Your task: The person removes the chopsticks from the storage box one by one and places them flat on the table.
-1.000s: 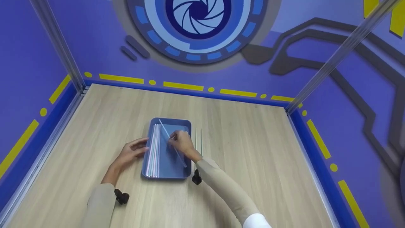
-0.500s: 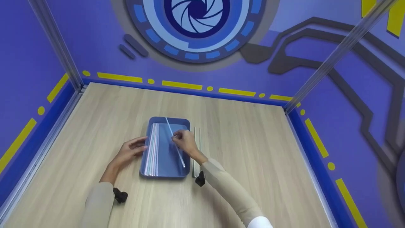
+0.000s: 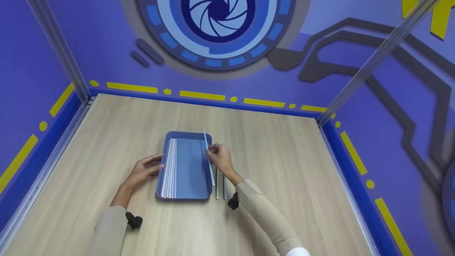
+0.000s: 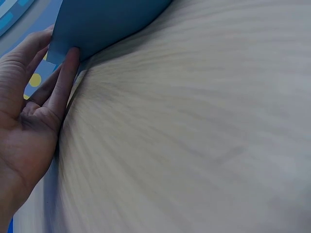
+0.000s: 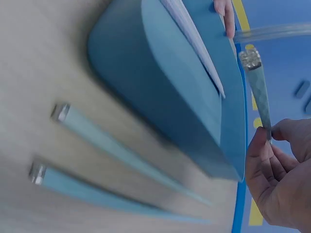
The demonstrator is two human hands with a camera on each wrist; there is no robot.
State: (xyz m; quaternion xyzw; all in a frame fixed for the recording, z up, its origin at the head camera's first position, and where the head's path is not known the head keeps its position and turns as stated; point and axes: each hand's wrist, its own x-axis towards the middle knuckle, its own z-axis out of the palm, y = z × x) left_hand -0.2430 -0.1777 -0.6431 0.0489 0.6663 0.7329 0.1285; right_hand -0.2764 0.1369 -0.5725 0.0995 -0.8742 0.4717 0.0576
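The right hand [image 3: 222, 160] pinches one stick [image 5: 261, 92], the spread left hand [image 3: 140, 172] touches one tray [image 3: 190, 167] of bunched sticks [image 3: 170, 167], and two loose sticks [image 5: 107, 140] lie alongside.

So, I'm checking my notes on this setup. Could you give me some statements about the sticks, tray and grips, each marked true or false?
1. The right grip holds one stick. True.
2. Two loose sticks lie on the table, outside the tray. True.
3. The row of sticks lies along the tray's right side. False: the row of sticks lies along its left side.
4. The left grip holds a stick. False: the left grip touches the tray's left side.
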